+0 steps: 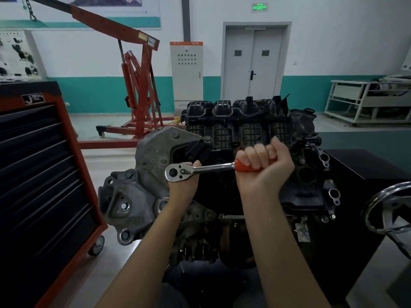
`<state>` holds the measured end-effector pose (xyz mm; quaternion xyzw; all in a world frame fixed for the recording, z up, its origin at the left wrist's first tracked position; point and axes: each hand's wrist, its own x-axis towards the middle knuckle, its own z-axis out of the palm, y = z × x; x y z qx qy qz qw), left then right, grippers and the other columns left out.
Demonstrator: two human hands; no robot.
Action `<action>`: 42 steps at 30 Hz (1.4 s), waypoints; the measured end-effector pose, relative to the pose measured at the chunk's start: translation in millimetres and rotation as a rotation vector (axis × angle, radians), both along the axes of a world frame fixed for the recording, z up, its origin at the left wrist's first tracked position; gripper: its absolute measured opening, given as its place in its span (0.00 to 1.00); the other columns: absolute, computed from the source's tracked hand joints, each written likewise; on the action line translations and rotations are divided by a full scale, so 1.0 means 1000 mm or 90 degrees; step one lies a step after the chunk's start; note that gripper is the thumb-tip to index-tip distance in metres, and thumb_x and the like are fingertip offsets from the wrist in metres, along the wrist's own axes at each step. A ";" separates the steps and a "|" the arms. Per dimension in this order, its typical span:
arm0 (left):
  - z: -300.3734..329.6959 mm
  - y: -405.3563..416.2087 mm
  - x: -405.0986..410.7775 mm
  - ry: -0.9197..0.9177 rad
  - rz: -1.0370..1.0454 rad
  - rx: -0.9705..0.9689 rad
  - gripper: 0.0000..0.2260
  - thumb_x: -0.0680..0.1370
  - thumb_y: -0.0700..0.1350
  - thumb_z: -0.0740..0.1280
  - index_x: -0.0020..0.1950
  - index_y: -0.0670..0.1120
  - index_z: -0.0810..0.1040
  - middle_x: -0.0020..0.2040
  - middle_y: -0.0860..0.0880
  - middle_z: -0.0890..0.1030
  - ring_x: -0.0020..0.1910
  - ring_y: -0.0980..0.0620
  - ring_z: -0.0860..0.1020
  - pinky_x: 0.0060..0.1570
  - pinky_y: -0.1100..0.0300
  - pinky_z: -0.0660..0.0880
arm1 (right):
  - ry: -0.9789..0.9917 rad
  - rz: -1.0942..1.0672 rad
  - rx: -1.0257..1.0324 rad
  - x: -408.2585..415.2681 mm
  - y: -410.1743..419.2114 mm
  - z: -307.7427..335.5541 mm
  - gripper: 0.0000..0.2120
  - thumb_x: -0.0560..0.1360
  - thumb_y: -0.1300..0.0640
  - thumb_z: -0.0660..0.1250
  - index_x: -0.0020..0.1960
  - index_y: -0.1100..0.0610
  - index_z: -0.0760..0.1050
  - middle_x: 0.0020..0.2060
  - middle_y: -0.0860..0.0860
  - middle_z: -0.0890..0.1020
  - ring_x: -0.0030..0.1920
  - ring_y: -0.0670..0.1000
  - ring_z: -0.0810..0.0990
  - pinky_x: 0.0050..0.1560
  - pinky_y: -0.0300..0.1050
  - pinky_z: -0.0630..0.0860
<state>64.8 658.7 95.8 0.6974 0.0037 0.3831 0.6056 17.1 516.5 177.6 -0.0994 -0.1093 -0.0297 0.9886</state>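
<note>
**Both hands on ratchet, over engine**

Ratchet (200, 168) lies roughly level across the middle of the view, in front of the engine (244, 130), chrome head to the left, orange grip (239, 166) to the right.

R hand (264, 165): tight fist round the orange grip, knuckles up, thumb on the far side. Only a bit of orange shows at the shank end.

L hand (184, 183): behind and under the ratchet head, fingers curled round it. One fingertip shows over the neck just right of the head. Palm is hidden, so can't tell what's under the head or whether a socket is on it.

Both forearms are bare and come up from the bottom edge.

Engine sits on a dark stand (355, 174). Black ribbed manifold (240, 114) is along its far top, and a grey cast bracket (138, 192) is bolted to its left end, just beside the L hand.

Around:
- Red & black tool chest (44, 174) on castors, near left.
- Red hoist (138, 85) behind, w/ chain and hook top left.
- Grey cabinet (186, 70) by the back wall, next to a double door (253, 63) w/ a green exit sign (259, 7) above.
- White rack (355, 101), far right.
- Chrome handwheel (389, 210), near right edge.
</note>
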 end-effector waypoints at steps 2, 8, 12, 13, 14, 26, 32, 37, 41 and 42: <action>0.001 0.000 0.000 0.027 -0.007 -0.019 0.20 0.77 0.36 0.67 0.27 0.49 0.65 0.20 0.60 0.69 0.23 0.63 0.69 0.27 0.72 0.66 | -0.040 0.035 -0.069 0.013 0.000 0.017 0.23 0.78 0.60 0.57 0.23 0.52 0.62 0.18 0.45 0.61 0.19 0.45 0.57 0.21 0.35 0.59; 0.001 0.005 -0.003 0.080 -0.086 -0.026 0.18 0.75 0.38 0.66 0.29 0.45 0.63 0.22 0.58 0.62 0.21 0.59 0.61 0.22 0.70 0.59 | -0.057 0.174 -0.308 0.050 0.026 0.073 0.25 0.77 0.62 0.58 0.22 0.53 0.63 0.17 0.46 0.61 0.18 0.44 0.58 0.20 0.33 0.59; 0.001 0.009 -0.004 0.086 -0.116 -0.015 0.24 0.76 0.38 0.67 0.25 0.52 0.59 0.23 0.58 0.61 0.23 0.60 0.61 0.24 0.70 0.60 | -0.033 0.163 -0.278 0.045 0.026 0.068 0.23 0.77 0.62 0.58 0.24 0.53 0.62 0.18 0.46 0.61 0.18 0.45 0.57 0.19 0.33 0.59; 0.001 0.009 -0.004 0.085 -0.114 -0.038 0.24 0.76 0.39 0.68 0.24 0.53 0.61 0.23 0.58 0.63 0.23 0.60 0.62 0.25 0.70 0.61 | -0.021 0.136 -0.241 0.039 0.021 0.061 0.22 0.77 0.62 0.59 0.25 0.53 0.62 0.18 0.46 0.61 0.18 0.45 0.57 0.19 0.33 0.59; 0.000 0.008 -0.005 0.077 -0.108 -0.068 0.22 0.75 0.39 0.69 0.25 0.53 0.65 0.23 0.58 0.66 0.23 0.61 0.65 0.25 0.70 0.64 | -0.009 0.102 -0.200 0.031 0.017 0.051 0.23 0.77 0.61 0.59 0.24 0.53 0.62 0.19 0.46 0.60 0.18 0.45 0.57 0.20 0.34 0.59; 0.006 0.001 -0.004 0.002 -0.068 -0.009 0.23 0.77 0.38 0.68 0.27 0.48 0.60 0.19 0.58 0.62 0.20 0.60 0.61 0.24 0.69 0.58 | -0.023 -0.041 -0.029 -0.013 -0.001 -0.011 0.22 0.78 0.59 0.55 0.26 0.52 0.61 0.19 0.46 0.61 0.21 0.46 0.58 0.25 0.39 0.63; 0.003 0.002 -0.004 0.043 -0.100 -0.043 0.23 0.76 0.42 0.67 0.24 0.53 0.62 0.22 0.59 0.63 0.22 0.60 0.62 0.23 0.70 0.60 | -0.047 0.095 -0.242 0.035 0.008 0.054 0.23 0.76 0.62 0.57 0.23 0.53 0.62 0.18 0.46 0.61 0.19 0.46 0.58 0.21 0.35 0.61; 0.003 0.005 -0.007 0.056 -0.125 -0.041 0.19 0.72 0.49 0.68 0.25 0.55 0.62 0.23 0.59 0.64 0.23 0.60 0.62 0.27 0.69 0.61 | -0.050 0.174 -0.289 0.046 0.018 0.066 0.23 0.76 0.62 0.58 0.22 0.54 0.63 0.18 0.46 0.61 0.18 0.45 0.58 0.20 0.34 0.61; -0.001 0.008 -0.008 0.025 -0.109 -0.038 0.14 0.75 0.40 0.71 0.32 0.45 0.70 0.28 0.53 0.71 0.29 0.58 0.68 0.33 0.66 0.65 | -0.014 0.071 -0.158 0.020 0.002 0.032 0.22 0.77 0.61 0.58 0.24 0.53 0.63 0.18 0.46 0.61 0.19 0.45 0.58 0.22 0.34 0.60; 0.000 0.007 -0.008 -0.005 -0.103 -0.013 0.17 0.75 0.39 0.71 0.30 0.44 0.67 0.27 0.54 0.69 0.27 0.59 0.66 0.31 0.67 0.63 | -0.002 0.043 -0.114 0.011 -0.002 0.019 0.22 0.77 0.61 0.58 0.24 0.52 0.63 0.19 0.46 0.61 0.19 0.45 0.58 0.22 0.34 0.61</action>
